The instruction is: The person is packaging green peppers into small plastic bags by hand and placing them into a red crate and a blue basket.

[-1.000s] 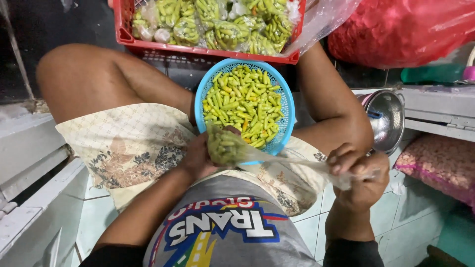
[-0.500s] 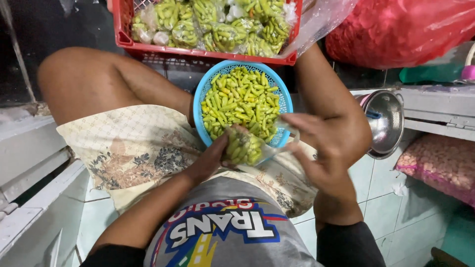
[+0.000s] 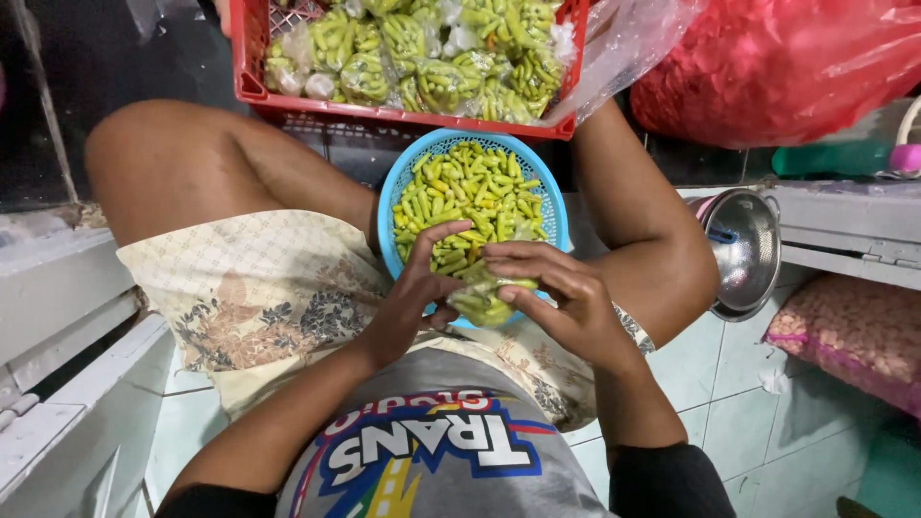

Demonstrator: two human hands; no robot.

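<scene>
Small clear bag of green chillies (image 3: 483, 299) | light, soft, slippery film | pinched closed between left hand (image 3: 414, 297) and right hand (image 3: 566, 299) | best taken at neck, seemingly.

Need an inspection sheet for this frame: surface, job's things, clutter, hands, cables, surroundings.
Surface: no table; work is done over the seated person's lap, patterned shorts, above a pale tiled floor.
Job's things: small clear bag of green chillies held between both hands; blue basket of loose green chillies rests between the knees.
Clutter: red crate of filled chilli bags beyond the basket; loose clear plastic at its right corner.
Hands: left hand and right hand both closed on the bag.
Cables: nothing seen.
Surroundings: red sack, metal bowl, pinkish mesh sack to the right; white ledge to the left.
</scene>
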